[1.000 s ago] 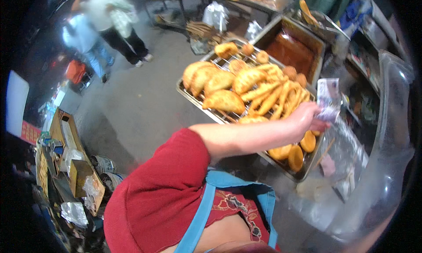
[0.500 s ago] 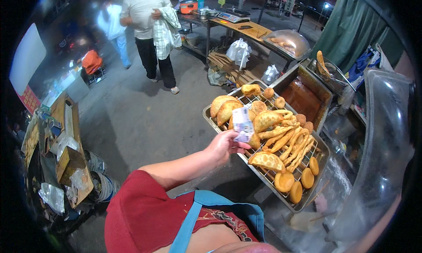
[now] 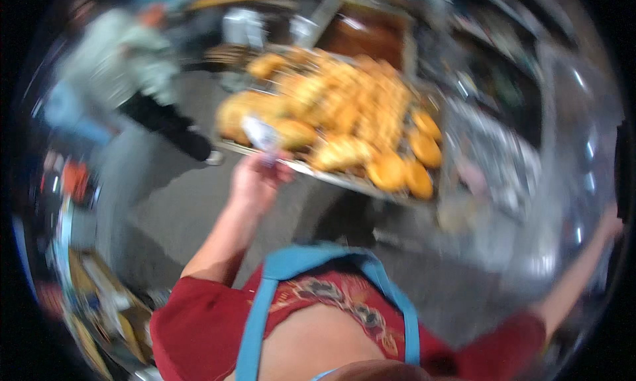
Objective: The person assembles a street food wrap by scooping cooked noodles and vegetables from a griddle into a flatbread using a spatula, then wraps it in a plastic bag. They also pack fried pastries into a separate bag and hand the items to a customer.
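Observation:
My left hand [image 3: 256, 182] is closed on a pale purplish banknote [image 3: 260, 134]. It hovers at the near left edge of a metal tray [image 3: 331, 179] of fried food, and the note overlaps the pastries. Large golden half-moon turnovers [image 3: 342, 154] lie at the tray's left and front. Twisted fried dough sticks [image 3: 368, 96] fill its middle, with round flat cakes [image 3: 387, 171] at the near right. My right arm stretches out to the far right, where my right hand [image 3: 613, 223] is by the big clear plastic cover [image 3: 553, 202]. Blur and the picture's rim hide its fingers.
Behind the tray is a rectangular pan [image 3: 368, 33] of brown oil. Crumpled plastic sheeting [image 3: 493, 156] covers the surface to its right. A person in a light top [image 3: 112, 63] stands at the left, holding a cloth. Boxes and boards [image 3: 109, 301] are at the lower left.
The view has swung right and blurred, so the tray appears farther left and higher. My right arm is now in view, reaching far right. The banknote stays in my left hand.

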Available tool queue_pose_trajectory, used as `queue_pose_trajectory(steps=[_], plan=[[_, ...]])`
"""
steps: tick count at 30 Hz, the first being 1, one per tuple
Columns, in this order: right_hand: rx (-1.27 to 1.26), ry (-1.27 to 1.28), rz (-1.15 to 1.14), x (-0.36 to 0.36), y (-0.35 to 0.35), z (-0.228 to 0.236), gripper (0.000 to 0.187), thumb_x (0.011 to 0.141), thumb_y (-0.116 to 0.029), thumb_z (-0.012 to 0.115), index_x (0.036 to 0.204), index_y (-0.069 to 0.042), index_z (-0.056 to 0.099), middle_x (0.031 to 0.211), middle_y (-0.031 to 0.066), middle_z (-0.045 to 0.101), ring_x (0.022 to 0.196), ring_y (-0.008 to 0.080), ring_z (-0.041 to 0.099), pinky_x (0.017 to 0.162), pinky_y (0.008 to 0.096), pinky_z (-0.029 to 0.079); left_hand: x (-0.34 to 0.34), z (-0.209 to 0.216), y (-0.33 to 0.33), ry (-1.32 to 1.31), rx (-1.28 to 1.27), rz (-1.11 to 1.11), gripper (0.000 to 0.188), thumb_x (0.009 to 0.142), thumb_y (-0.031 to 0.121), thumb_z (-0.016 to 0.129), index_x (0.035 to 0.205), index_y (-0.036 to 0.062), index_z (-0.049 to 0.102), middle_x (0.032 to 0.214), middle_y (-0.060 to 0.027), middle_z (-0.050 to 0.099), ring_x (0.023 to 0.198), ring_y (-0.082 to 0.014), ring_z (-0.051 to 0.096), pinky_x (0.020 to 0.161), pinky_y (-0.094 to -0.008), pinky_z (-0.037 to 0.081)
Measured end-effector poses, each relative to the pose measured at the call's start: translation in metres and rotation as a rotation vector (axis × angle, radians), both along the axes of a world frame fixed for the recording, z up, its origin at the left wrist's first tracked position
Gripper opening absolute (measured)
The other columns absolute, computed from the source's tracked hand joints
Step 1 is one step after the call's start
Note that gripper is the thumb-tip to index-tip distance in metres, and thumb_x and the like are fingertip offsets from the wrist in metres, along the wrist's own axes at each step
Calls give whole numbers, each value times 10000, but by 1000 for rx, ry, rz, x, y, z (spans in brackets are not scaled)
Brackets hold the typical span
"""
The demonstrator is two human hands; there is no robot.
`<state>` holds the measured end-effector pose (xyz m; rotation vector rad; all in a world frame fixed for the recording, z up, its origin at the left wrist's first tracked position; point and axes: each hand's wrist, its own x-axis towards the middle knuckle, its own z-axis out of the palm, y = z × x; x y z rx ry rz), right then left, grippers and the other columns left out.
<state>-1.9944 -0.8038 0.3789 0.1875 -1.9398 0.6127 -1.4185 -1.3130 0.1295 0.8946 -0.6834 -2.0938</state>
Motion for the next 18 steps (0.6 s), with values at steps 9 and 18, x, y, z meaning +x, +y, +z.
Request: queue_pose_trajectory(steps=[9, 18], plan=[[-9, -337, -246, 82, -5, -108, 471, 676, -544, 703, 886, -123, 709, 944, 107, 678, 882, 267, 627, 785, 380, 466, -32, 0, 4, 59, 1, -106, 261, 911, 218, 376, 876, 28, 552, 921, -146, 617, 758, -234, 559, 678, -348, 465], [-25, -475, -224, 36, -34, -237, 433, 651, -525, 726, 803, -121, 704, 772, 84, 679, 777, 254, 634, 727, 363, 467, -35, 3, 12, 50, -11, -107, 279, 927, 239, 361, 916, 16, 530, 916, -128, 599, 761, -217, 528, 693, -327, 449]])
